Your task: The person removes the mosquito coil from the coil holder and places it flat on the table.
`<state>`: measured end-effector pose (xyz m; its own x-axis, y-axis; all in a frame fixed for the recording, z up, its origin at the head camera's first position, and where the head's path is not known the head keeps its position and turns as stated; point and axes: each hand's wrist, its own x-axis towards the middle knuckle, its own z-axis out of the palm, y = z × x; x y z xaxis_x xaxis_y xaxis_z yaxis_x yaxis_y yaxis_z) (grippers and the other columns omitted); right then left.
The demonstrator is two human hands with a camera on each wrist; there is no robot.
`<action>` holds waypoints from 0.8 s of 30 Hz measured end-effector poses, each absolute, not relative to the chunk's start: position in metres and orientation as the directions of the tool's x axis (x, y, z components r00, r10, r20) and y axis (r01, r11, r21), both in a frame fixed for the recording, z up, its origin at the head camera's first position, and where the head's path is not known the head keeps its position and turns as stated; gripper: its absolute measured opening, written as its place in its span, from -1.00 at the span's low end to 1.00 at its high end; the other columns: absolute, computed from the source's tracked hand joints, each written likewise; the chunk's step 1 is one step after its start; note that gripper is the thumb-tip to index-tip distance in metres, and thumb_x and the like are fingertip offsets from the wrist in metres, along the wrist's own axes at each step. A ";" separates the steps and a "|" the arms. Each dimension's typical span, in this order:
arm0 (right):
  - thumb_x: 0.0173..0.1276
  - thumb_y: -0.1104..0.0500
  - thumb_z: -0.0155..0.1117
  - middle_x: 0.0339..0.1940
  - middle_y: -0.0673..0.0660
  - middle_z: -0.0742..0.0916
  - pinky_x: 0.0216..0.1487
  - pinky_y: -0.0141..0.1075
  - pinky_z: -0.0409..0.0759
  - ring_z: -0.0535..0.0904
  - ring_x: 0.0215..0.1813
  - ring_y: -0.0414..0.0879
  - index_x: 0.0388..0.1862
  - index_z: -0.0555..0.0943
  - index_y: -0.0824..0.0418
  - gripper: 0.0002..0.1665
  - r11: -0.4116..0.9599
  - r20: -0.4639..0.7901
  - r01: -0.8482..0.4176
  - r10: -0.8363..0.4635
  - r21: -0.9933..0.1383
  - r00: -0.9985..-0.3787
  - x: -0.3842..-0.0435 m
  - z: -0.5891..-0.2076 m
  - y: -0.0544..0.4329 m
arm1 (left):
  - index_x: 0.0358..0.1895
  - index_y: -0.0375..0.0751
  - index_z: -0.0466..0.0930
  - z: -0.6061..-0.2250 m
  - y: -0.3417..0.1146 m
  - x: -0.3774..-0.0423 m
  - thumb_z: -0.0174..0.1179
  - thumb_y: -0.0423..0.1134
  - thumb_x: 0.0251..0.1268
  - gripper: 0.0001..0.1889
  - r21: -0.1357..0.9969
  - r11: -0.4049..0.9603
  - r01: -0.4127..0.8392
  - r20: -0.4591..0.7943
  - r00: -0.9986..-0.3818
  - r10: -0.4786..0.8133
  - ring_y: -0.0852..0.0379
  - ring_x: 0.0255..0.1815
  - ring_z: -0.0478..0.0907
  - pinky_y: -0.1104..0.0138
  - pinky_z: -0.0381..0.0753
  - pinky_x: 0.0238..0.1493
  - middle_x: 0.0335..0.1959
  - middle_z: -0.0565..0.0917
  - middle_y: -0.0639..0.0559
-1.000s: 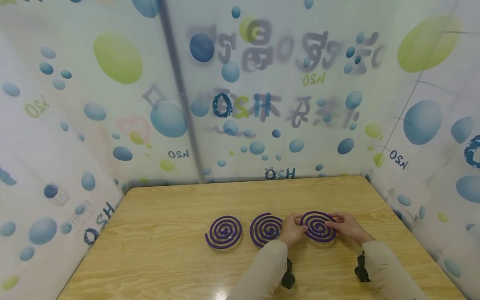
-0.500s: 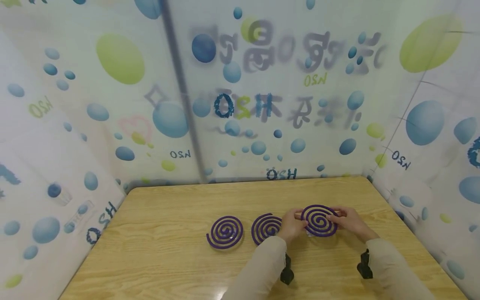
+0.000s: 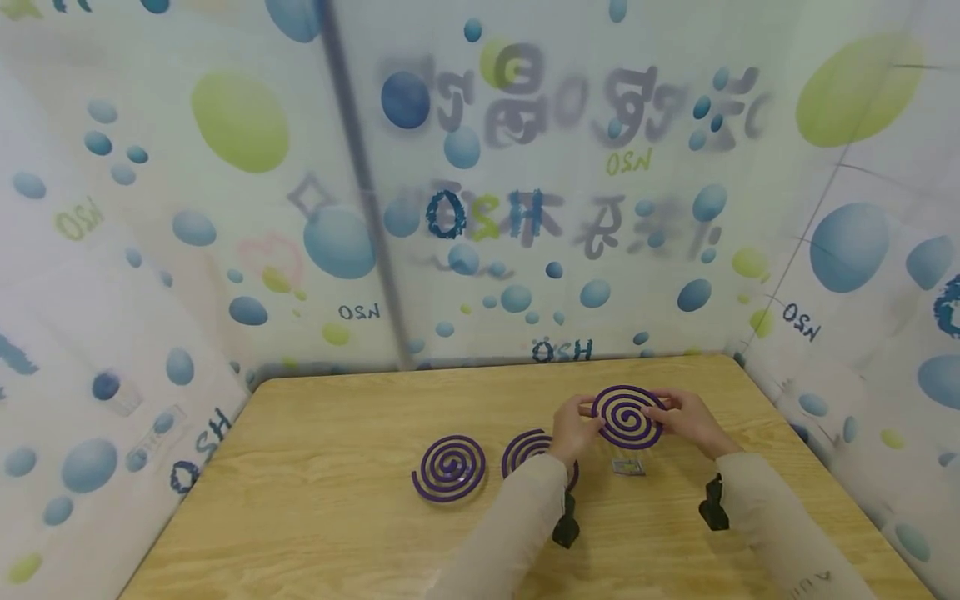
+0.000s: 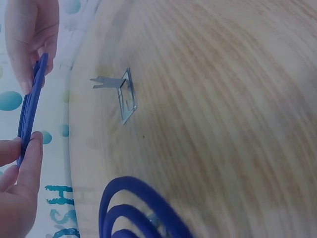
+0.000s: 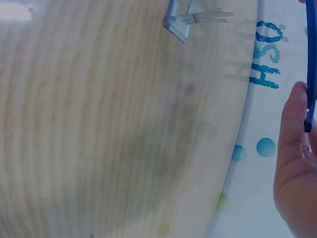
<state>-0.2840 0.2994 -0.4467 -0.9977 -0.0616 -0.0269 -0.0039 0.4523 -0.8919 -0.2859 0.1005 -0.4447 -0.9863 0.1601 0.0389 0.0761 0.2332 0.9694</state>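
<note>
A purple spiral coil (image 3: 627, 416) hangs in the air above the wooden table (image 3: 330, 433), tilted toward me. My left hand (image 3: 573, 430) pinches its left rim and my right hand (image 3: 686, 419) pinches its right rim. The left wrist view shows the coil (image 4: 30, 106) edge-on between the fingers of both hands. Under it a small metal stand (image 3: 627, 466) sits on the table, also seen as the stand (image 4: 121, 94) and the stand (image 5: 185, 21) in the wrist views. Two more purple coils lie flat: one coil (image 3: 449, 467) at the left, a middle coil (image 3: 527, 450) partly behind my left arm.
Plastic sheets printed with blue and green bubbles (image 3: 480, 183) wall in the table at the back and on both sides. A dark pole (image 3: 360, 183) runs behind the back sheet. Black wrist camera mounts (image 3: 564, 527) sit under both sleeves.
Both hands have lifted the right-hand coil off the table and away from me. The small metal stand that was under it now shows. The other two coils have not moved.
</note>
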 end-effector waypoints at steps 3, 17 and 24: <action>0.25 0.13 0.16 -0.25 0.28 0.55 -0.29 -0.31 0.60 0.57 -0.31 -0.08 0.19 0.25 0.50 -0.35 0.442 -0.008 -0.019 -0.060 -0.897 -0.998 -0.291 -0.445 0.297 | -0.05 -0.40 0.46 -0.443 0.099 -0.290 0.17 -0.52 0.03 -0.66 0.966 0.245 0.085 0.057 -0.991 0.119 0.09 -0.41 0.59 0.40 0.59 -0.38 -0.31 0.58 -0.12; 0.25 0.20 0.15 -0.22 0.37 0.57 -0.23 -0.16 0.59 0.61 -0.36 -0.10 0.13 0.26 0.50 -0.42 0.402 -0.023 0.027 0.015 -0.915 -1.000 -0.306 -0.445 0.287 | -0.12 -0.35 0.54 -0.440 0.102 -0.303 0.18 -0.52 0.00 -0.71 0.965 0.260 -0.030 -0.035 -0.999 0.011 0.10 -0.32 0.54 0.41 0.55 -0.34 -0.31 0.58 -0.07; 0.23 0.22 0.16 -0.19 0.42 0.60 -0.23 -0.16 0.59 0.62 -0.37 -0.08 0.04 0.29 0.53 -0.49 0.356 -0.096 0.117 0.074 -0.927 -0.993 -0.310 -0.453 0.285 | -0.04 -0.33 0.49 -0.447 0.103 -0.304 0.19 -0.45 0.04 -0.66 0.955 0.289 -0.069 -0.082 -0.996 0.032 0.07 -0.26 0.53 0.37 0.54 -0.24 -0.23 0.55 -0.10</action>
<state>-0.3095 0.2849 -0.4529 -0.9926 0.0740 -0.0964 0.1166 0.3555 -0.9274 -0.3036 0.1031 -0.4471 -0.9962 0.0316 -0.0818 -0.0692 0.2895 0.9547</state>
